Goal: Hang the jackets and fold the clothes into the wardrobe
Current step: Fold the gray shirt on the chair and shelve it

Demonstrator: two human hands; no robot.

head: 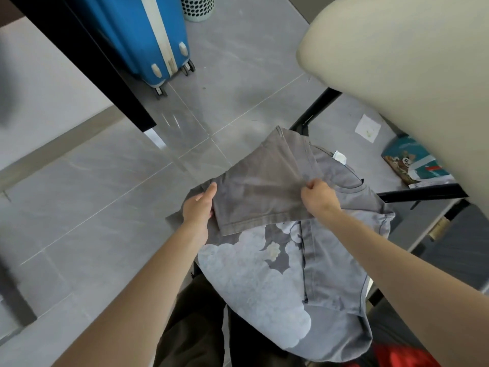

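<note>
A grey T-shirt [267, 186] with a pale cloud print hangs in front of me, held above the floor. One sleeve is folded across its upper part. My left hand [199, 206] grips the shirt's left edge, thumb on top. My right hand [318, 197] pinches the fabric near the collar. A white label [340, 156] shows at the neck. The shirt's lower half droops toward my legs.
A beige chair back [397, 75] with black legs stands at the right. A blue suitcase [148, 41] and a perforated bin [197, 7] stand on the grey tile floor ahead. A black wardrobe edge [105, 75] runs at the left. Something red [402, 356] lies at the bottom right.
</note>
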